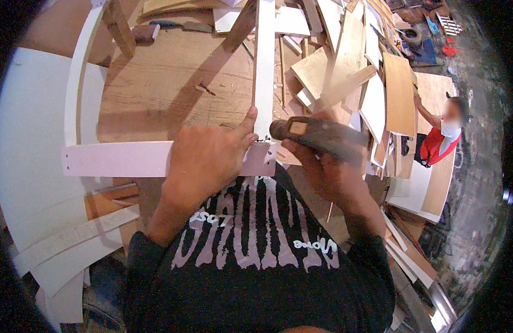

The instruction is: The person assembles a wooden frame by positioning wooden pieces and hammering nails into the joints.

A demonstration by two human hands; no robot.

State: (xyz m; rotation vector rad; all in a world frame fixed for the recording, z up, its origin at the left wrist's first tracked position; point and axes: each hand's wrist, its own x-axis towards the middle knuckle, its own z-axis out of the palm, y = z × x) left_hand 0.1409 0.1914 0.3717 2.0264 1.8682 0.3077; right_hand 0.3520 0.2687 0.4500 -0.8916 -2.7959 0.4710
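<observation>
My left hand (209, 155) is closed over the pale near rail (117, 159) of a wooden frame, thumb and forefinger beside its right corner joint. From that joint a white wooden bar (265, 72) runs away from me, and another white bar (79, 83) stands at the frame's left end. Small dark nails or holes (265, 138) show at the joint; which they are I cannot tell. My right hand (323, 166) grips a hammer (320, 133), its dark head just right of the joint and blurred at the far end. The handle is mostly hidden.
A brown wooden board (156, 83) lies under the frame, with a hand tool (181, 25) at its far edge. Offcuts (317, 72) pile up at the right. White panels (34, 155) lie at left. Another person in red (431, 147) works at far right.
</observation>
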